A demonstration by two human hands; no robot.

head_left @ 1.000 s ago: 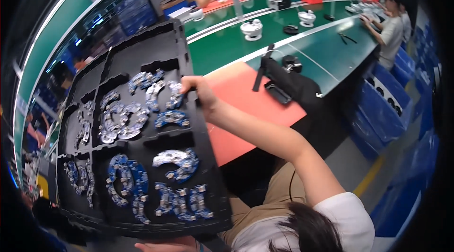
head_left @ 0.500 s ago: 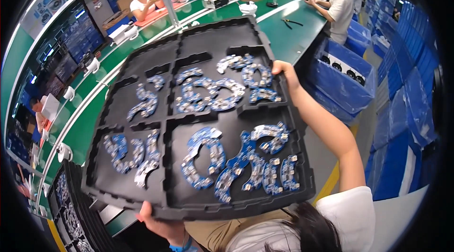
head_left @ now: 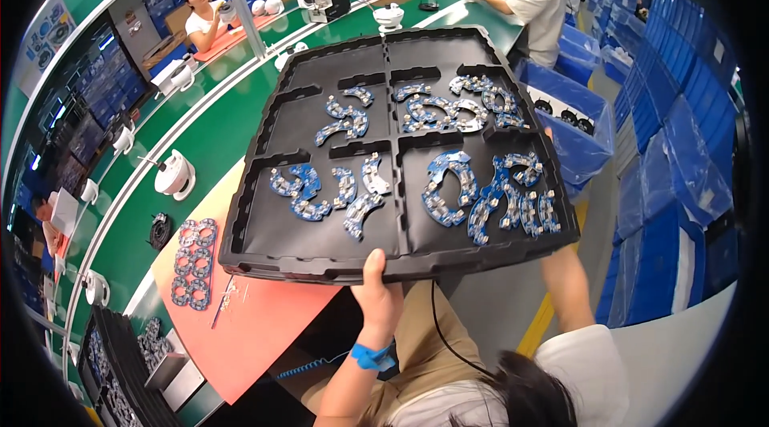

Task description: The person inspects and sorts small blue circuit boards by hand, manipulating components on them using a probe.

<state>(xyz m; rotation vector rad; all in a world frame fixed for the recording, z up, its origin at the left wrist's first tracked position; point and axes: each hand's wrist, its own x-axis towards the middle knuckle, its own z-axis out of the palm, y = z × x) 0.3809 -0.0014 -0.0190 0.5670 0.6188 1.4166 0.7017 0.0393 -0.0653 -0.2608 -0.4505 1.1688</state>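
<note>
I hold up a black compartmented plastic tray (head_left: 332, 70) in front of me, tilted slightly. Curved blue circuit boards (head_left: 485, 215) lie loose in its middle and near compartments, while the far ones show bare black plastic. My left hand (head_left: 378, 299), with a blue band at the wrist, grips the near edge, thumb over the rim and fingers underneath. On the tray's right side, my right hand (head_left: 549, 135) is mostly hidden behind the rim; a fingertip shows there, and the forearm passes below the corner.
An orange mat (head_left: 248, 339) carries a panel of ring-shaped boards (head_left: 192, 263). Stacked black trays (head_left: 132, 371) stand at lower left. White device housings (head_left: 175, 175) sit on the green bench. Blue bins (head_left: 573, 147) stand at right. Co-workers (head_left: 537, 6) are at the far side.
The tray has moved to the right and turned straighter, uncovering the orange mat and board panel. My left hand has moved right and up with it; my right hand is now mostly hidden.
</note>
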